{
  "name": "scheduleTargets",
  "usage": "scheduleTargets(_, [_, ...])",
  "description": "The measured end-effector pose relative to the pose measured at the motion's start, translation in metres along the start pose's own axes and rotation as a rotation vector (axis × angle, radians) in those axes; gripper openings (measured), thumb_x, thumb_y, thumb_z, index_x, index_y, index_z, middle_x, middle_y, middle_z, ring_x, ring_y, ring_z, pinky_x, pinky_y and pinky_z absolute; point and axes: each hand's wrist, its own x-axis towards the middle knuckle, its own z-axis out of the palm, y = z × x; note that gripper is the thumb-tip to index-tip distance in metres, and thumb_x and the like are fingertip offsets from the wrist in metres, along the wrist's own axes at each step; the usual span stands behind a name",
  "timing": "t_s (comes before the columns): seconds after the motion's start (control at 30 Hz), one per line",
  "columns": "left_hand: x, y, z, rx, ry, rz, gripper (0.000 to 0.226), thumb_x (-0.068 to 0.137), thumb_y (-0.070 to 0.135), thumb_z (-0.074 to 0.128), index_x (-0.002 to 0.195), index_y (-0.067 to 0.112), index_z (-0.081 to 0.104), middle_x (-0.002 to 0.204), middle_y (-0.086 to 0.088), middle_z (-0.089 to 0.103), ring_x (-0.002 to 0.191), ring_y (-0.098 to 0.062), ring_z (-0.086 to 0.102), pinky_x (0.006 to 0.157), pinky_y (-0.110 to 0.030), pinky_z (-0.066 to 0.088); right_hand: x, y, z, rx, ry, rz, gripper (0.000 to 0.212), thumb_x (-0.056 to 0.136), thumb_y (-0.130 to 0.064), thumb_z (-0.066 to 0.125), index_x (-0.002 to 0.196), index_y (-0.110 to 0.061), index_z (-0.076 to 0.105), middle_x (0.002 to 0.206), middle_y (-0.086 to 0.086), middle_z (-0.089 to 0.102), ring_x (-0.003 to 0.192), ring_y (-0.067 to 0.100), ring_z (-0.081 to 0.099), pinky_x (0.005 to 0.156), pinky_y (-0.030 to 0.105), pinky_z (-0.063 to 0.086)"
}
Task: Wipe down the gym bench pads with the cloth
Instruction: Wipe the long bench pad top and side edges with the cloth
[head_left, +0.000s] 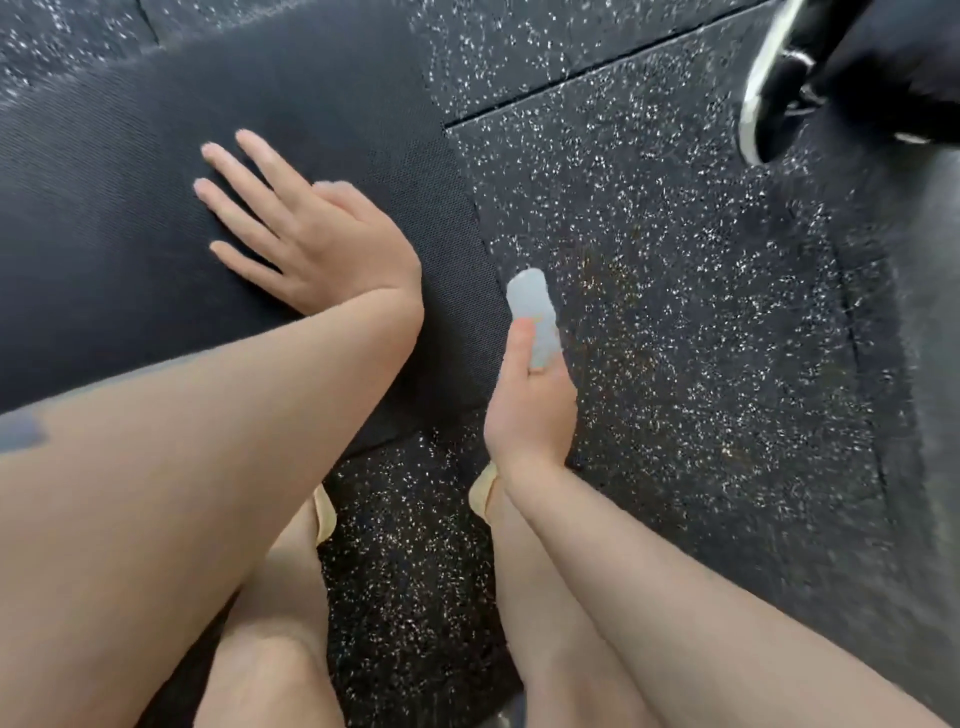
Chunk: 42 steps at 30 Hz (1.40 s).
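A dark textured bench pad fills the upper left of the head view. My left hand lies flat on the pad near its right end, fingers spread, holding nothing. My right hand hovers over the floor just right of the pad's edge. It pinches a small pale blue-white folded cloth between thumb and fingers. The cloth is blurred and does not touch the pad.
Black rubber floor tiles with white speckles lie to the right and below. A chrome and black piece of gym equipment stands at the top right. My bare legs and yellow footwear are at the bottom.
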Motion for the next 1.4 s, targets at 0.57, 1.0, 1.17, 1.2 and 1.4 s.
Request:
scheduleTargets(0.57, [0.001, 0.030, 0.004, 0.161, 0.119, 0.132, 0.059, 0.091, 0.021, 0.032, 0.151, 0.018, 0.031, 0.158, -0.004, 0.026, 0.146, -0.026, 0.022, 0.117, -0.050, 0.019, 0.080, -0.151, 0.033, -0.107, -0.228, -0.191, 0.042, 0.098, -0.051, 0.027, 0.132, -0.038, 0.049, 0.124, -0.011, 0.060, 0.114, 0.017, 0.054, 0.090, 0.032, 0.035])
scheduleTargets(1.0, [0.005, 0.028, -0.010, 0.178, -0.097, 0.155, 0.065, 0.091, 0.030, 0.036, 0.153, 0.015, 0.023, 0.161, -0.009, 0.017, 0.148, -0.030, 0.014, 0.118, -0.053, 0.012, 0.108, -0.256, 0.088, -0.505, -0.301, -0.499, 0.039, 0.096, -0.054, 0.032, 0.113, -0.033, 0.060, 0.109, -0.006, 0.065, 0.101, 0.022, 0.056, 0.086, 0.036, 0.039])
scheduleTargets(1.17, [0.007, 0.032, -0.011, 0.226, -0.135, 0.150, 0.067, 0.089, 0.032, 0.037, 0.153, 0.020, 0.021, 0.160, -0.009, 0.019, 0.147, -0.032, 0.015, 0.117, -0.056, 0.012, 0.107, -0.262, 0.106, -1.068, -0.469, -1.040, 0.044, 0.097, -0.054, 0.024, 0.107, -0.029, 0.059, 0.102, 0.000, 0.066, 0.098, 0.029, 0.058, 0.076, 0.038, 0.042])
scheduleTargets(1.2, [0.007, 0.031, -0.010, 0.217, -0.131, 0.149, 0.066, 0.089, 0.032, 0.037, 0.152, 0.021, 0.023, 0.160, -0.009, 0.020, 0.147, -0.032, 0.016, 0.117, -0.056, 0.013, 0.115, -0.262, 0.100, -1.062, -0.504, -1.051, 0.044, 0.097, -0.056, 0.025, 0.110, -0.032, 0.059, 0.102, -0.003, 0.066, 0.097, 0.027, 0.058, 0.073, 0.036, 0.040])
scheduleTargets(1.4, [0.008, 0.031, -0.015, 0.153, -0.099, 0.134, 0.062, 0.090, 0.031, 0.039, 0.150, 0.021, 0.032, 0.159, -0.006, 0.024, 0.147, -0.029, 0.020, 0.117, -0.054, 0.013, 0.131, -0.283, 0.074, -1.080, -0.648, -0.948, 0.032, 0.102, -0.040, 0.029, 0.118, -0.038, 0.056, 0.099, -0.009, 0.057, 0.102, 0.026, 0.055, 0.075, 0.031, 0.031])
